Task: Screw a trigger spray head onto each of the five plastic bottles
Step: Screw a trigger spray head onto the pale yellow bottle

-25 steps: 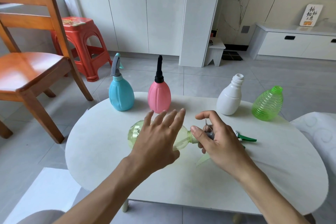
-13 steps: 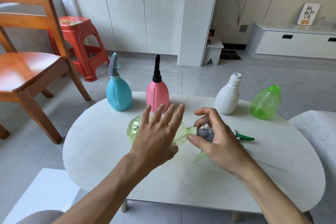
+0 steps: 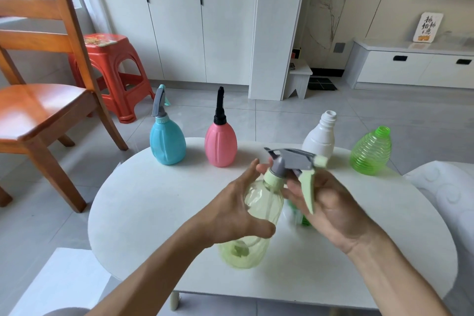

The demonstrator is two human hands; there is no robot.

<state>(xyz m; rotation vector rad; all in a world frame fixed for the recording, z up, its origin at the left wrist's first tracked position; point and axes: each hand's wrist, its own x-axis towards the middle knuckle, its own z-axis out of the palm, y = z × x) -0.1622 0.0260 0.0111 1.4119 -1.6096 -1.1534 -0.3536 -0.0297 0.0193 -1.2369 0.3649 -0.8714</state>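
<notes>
A clear yellow-green bottle (image 3: 259,210) is held nearly upright above the white table (image 3: 143,208), with a grey and pale-green trigger spray head (image 3: 295,161) on its neck. My left hand (image 3: 230,213) wraps the bottle's body. My right hand (image 3: 331,202) grips the spray head around its collar and trigger. A blue bottle (image 3: 167,143) with a grey head and a pink bottle (image 3: 220,143) with a black head stand at the back. A white bottle (image 3: 319,136) and a ribbed green bottle (image 3: 370,152) stand headless at the back right. A green spray head (image 3: 304,218) lies partly hidden behind my right hand.
A wooden chair (image 3: 43,108) and a red plastic stool (image 3: 112,69) stand on the floor to the left. White cabinets line the far wall. A white cushion (image 3: 446,195) sits at the table's right edge.
The yellow-green bottle has been lifted from lying on the table to nearly upright. My left hand went from spread above it to gripping it. My right hand rose with the head.
</notes>
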